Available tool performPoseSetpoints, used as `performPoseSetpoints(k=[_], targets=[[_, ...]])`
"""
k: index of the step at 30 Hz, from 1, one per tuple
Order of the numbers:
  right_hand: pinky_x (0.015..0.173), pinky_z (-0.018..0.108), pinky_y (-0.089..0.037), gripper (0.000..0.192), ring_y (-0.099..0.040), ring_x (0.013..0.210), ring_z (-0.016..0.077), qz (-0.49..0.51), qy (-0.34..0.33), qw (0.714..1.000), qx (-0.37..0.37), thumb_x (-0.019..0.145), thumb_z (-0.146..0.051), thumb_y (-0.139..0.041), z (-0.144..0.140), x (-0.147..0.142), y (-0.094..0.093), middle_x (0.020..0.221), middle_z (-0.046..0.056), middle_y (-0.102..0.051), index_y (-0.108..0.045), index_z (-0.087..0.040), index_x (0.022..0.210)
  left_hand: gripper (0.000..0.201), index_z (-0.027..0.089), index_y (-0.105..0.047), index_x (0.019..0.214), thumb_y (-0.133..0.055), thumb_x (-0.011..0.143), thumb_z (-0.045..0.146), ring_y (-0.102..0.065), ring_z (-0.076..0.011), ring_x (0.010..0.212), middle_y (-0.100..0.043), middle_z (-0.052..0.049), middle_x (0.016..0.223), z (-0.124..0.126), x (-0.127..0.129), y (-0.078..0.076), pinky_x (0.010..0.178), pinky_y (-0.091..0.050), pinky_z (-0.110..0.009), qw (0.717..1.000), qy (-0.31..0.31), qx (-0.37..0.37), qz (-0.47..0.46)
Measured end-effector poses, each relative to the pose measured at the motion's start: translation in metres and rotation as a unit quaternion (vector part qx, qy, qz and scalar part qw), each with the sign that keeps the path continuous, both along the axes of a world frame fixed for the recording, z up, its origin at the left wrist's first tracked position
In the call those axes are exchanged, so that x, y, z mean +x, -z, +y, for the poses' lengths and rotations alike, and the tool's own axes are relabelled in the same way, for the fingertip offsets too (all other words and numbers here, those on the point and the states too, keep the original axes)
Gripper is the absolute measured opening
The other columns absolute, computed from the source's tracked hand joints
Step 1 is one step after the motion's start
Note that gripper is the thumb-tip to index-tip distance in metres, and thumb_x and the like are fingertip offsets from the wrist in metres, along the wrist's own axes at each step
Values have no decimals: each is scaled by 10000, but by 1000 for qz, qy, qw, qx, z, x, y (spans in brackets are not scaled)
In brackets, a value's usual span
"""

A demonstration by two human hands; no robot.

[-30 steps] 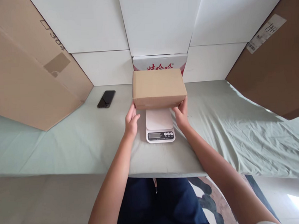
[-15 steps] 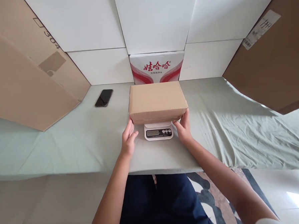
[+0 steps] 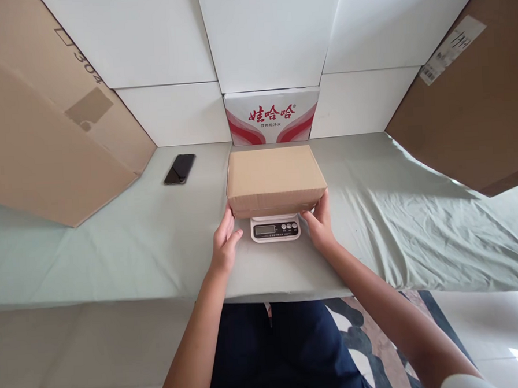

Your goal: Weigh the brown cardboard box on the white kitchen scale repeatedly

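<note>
A closed brown cardboard box (image 3: 275,171) sits over a white digital kitchen scale (image 3: 276,238), hiding the scale's platform. Only the scale's front panel, with its grey display and round buttons, shows below the box. Whether the box's full weight rests on the scale I cannot tell. My left hand (image 3: 225,237) holds the box at its front left corner, fingers along the side and thumb apart from the front face. At the front right corner my right hand (image 3: 320,221) grips the box, its thumb under the lower front edge.
A black smartphone (image 3: 180,169) lies on the pale green cloth (image 3: 127,247) to the left. Behind stands a white and red printed carton (image 3: 272,117) against white panels. Large cardboard sheets or boxes flank the table, one at left (image 3: 55,123) and one at right (image 3: 475,107).
The cardboard box has come down a little and shifted slightly right over the scale. Both hands have moved with it, the left one slightly to the right.
</note>
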State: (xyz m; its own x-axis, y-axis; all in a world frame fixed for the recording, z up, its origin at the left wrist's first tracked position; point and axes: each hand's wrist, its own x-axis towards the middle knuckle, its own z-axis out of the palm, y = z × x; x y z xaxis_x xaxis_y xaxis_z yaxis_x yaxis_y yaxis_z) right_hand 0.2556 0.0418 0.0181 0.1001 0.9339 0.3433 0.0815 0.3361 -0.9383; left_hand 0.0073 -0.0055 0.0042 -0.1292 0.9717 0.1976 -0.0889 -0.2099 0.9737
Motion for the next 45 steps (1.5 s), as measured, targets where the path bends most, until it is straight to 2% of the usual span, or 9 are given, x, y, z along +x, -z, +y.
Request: performPoseSetpoints(k=[8,10,13,17,22,31,36,41,45], targets=[[1190,541,-365,765,-442,1399,278,-7,14,1000,22,787,-354,-615,-1,-1,-2,1552,26,-434,-329,-403,1495,707,319,-381,1551,-604,882,269,-208,-275,1561,-287,10,1670,-3,3,-1,1286,-206,-444,1000,2,8,16],[1197,543,-348,792,-427,1422,284,4,30,999,35,772,-335,-595,1,1,0,1570,28,-419,-308,-388,1508,715,349,-336,1566,-582,897,289,-134,-265,1578,-201,51,1696,-4,4,-6,1288,-191,-446,997,-47,60,30],[1190,561,-341,784,-427,1440,294,53,80,994,56,754,-325,-549,7,8,1,1559,41,-428,-311,-369,1500,700,368,-299,1576,-534,920,313,-48,-245,1589,-126,97,1711,-4,0,-13,1290,-170,-441,975,-167,141,32],[1149,574,-367,646,-520,1348,290,138,132,981,34,756,-322,-504,18,18,1,1459,68,-502,-418,-337,1396,678,342,-317,1575,-508,925,329,-90,-244,1587,-189,69,1705,-1,-7,-13,1281,-207,-431,967,-215,138,1],[1129,549,-391,533,-573,1249,261,190,153,970,-5,750,-324,-498,25,21,2,1338,65,-555,-485,-303,1283,664,314,-334,1573,-496,932,376,-100,-245,1586,-215,49,1699,3,-8,-11,1286,-186,-433,970,-208,123,23],[1096,504,-412,466,-592,1180,238,201,134,971,2,745,-320,-506,23,18,-1,1247,48,-585,-520,-301,1211,624,294,-374,1558,-479,962,446,-176,-255,1574,-290,-8,1677,6,-6,-9,1282,-207,-425,982,-153,106,-1],[1101,502,-411,459,-589,1181,237,205,114,972,1,730,-304,-524,20,15,-6,1251,43,-599,-543,-297,1189,600,304,-399,1544,-441,979,501,-238,-241,1561,-323,-19,1665,6,-4,-6,1275,-228,-407,990,-110,84,-23],[1123,508,-407,495,-555,1266,252,186,99,978,-7,746,-314,-519,21,15,-2,1322,47,-586,-523,-308,1241,670,361,-392,1539,-290,962,686,-283,-238,1547,-347,-11,1656,6,-4,-7,1253,-272,-428,994,-79,75,-20],[1143,524,-405,546,-521,1330,282,138,41,989,6,786,-371,-562,16,11,-2,1404,53,-568,-496,-319,1326,702,346,-393,1542,-290,951,712,-266,-237,1553,-339,-4,1659,6,-1,-5,1267,-250,-407,995,-58,73,-21]])
